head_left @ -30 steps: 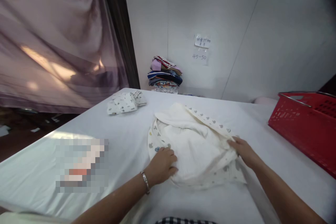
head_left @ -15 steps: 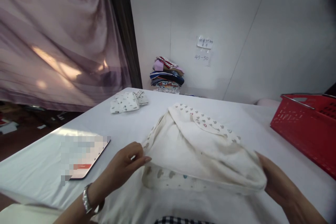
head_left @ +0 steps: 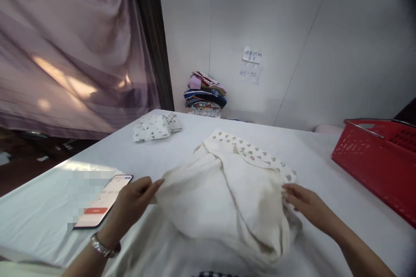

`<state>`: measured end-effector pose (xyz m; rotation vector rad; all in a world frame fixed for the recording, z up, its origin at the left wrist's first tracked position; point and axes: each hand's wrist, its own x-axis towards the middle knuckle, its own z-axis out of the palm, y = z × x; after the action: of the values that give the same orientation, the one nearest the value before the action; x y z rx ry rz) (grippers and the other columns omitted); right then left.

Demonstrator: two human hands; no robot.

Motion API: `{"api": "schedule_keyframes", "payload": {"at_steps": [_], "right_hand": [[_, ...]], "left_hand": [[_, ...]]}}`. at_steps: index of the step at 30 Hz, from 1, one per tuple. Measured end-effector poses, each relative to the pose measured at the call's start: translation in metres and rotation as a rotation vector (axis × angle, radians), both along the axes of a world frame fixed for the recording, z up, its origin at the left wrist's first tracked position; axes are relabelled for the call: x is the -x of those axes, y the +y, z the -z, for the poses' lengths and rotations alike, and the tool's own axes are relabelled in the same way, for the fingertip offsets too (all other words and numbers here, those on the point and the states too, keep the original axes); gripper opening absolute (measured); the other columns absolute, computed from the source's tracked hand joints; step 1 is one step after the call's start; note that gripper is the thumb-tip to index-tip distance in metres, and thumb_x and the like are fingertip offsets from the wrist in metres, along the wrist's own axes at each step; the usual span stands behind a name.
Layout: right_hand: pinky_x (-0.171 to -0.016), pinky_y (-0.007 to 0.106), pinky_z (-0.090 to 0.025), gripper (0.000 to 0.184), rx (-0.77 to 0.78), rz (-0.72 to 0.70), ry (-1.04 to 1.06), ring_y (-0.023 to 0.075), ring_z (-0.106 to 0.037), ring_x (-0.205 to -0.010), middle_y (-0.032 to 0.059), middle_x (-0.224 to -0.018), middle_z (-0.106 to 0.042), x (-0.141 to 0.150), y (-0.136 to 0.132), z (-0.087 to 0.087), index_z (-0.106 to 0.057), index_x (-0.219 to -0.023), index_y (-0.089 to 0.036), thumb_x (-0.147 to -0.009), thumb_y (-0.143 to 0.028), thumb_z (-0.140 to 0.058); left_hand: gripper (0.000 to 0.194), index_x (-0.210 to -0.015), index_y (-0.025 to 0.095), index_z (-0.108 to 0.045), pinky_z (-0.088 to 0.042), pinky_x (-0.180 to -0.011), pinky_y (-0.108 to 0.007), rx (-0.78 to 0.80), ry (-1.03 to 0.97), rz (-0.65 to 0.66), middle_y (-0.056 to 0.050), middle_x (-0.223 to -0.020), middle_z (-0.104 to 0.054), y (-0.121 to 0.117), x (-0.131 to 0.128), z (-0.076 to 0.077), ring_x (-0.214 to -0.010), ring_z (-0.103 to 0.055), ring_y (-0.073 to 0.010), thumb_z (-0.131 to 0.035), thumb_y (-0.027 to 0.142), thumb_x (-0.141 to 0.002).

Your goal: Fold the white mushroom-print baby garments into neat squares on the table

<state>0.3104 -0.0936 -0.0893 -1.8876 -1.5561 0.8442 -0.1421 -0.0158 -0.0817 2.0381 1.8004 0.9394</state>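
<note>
A cream-white cloth garment (head_left: 208,199) with a grey-and-coloured print on its other face lies crumpled at the near middle of the table. Its printed part (head_left: 256,151) shows along the far edge; the exact kind of garment I cannot make out. My left hand (head_left: 138,194) pinches its left corner between thumb and fingers, slightly raised. On the right side, my right hand (head_left: 302,203) grips the edge with thumb and fingertips, and some folds hang below it. A metal bracelet (head_left: 104,246) circles my left wrist.
A phone (head_left: 100,203), partly pixelated, lies left of my left hand on the white-covered table (head_left: 182,151). A folded printed cloth (head_left: 156,127) rests at the far left. A red plastic basket (head_left: 373,160) stands right. Folded clothes (head_left: 205,95) are stacked by the wall.
My left hand has moved left, pulling the garment's near layer out so its plain inside covers the printed near edge. My right hand has shifted left from behind the cloth to its right edge.
</note>
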Motion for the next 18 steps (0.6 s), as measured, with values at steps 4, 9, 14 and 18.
{"api": "schedule_keyframes", "payload": {"at_steps": [4, 9, 14, 18], "right_hand": [[-0.085, 0.036, -0.044, 0.052, -0.15, 0.041, -0.365, 0.0261, -0.052, -0.107, 0.01, -0.126, -0.052, -0.009, 0.054, 0.012, -0.052, -0.12, -0.019, -0.079, -0.051, -0.045], [-0.088, 0.04, -0.039, 0.058, 0.007, -0.084, -0.575, 0.0303, -0.051, -0.11, 0.015, -0.123, -0.055, 0.005, 0.113, 0.024, -0.047, -0.128, -0.013, -0.079, -0.044, -0.048], [-0.077, 0.034, -0.044, 0.03, -0.072, -0.076, -0.268, 0.0259, -0.061, -0.085, 0.009, -0.086, -0.069, -0.003, 0.142, 0.006, -0.067, -0.079, -0.016, -0.075, -0.041, -0.053], [-0.067, 0.031, -0.047, 0.038, -0.488, 0.407, 0.251, 0.0231, -0.062, -0.082, 0.0123, -0.088, -0.067, -0.072, 0.133, -0.04, -0.063, -0.087, -0.014, -0.076, -0.048, -0.048]], "left_hand": [[0.045, -0.055, 0.02, -0.032, -0.026, -0.048, -0.024, 0.058, 0.265, 0.019, 0.005, -0.048, -0.035, -0.001, 0.001, 0.008, -0.045, -0.034, -0.0108, -0.043, 0.056, -0.079], [0.037, -0.084, 0.021, -0.053, -0.038, -0.058, -0.028, 0.065, 0.365, -0.022, -0.003, -0.085, -0.059, 0.002, 0.005, 0.013, -0.066, -0.056, -0.0176, -0.041, 0.055, -0.079], [0.052, -0.111, 0.018, -0.052, -0.042, -0.069, -0.035, 0.246, 0.437, -0.019, -0.012, -0.103, -0.06, 0.01, 0.011, 0.023, -0.086, -0.06, -0.0263, -0.04, 0.055, -0.076], [0.04, -0.087, 0.019, -0.06, -0.039, -0.063, -0.033, 0.386, 0.461, -0.061, -0.01, -0.079, -0.065, 0.018, 0.012, 0.025, -0.077, -0.062, -0.0275, -0.042, 0.054, -0.075]]}}
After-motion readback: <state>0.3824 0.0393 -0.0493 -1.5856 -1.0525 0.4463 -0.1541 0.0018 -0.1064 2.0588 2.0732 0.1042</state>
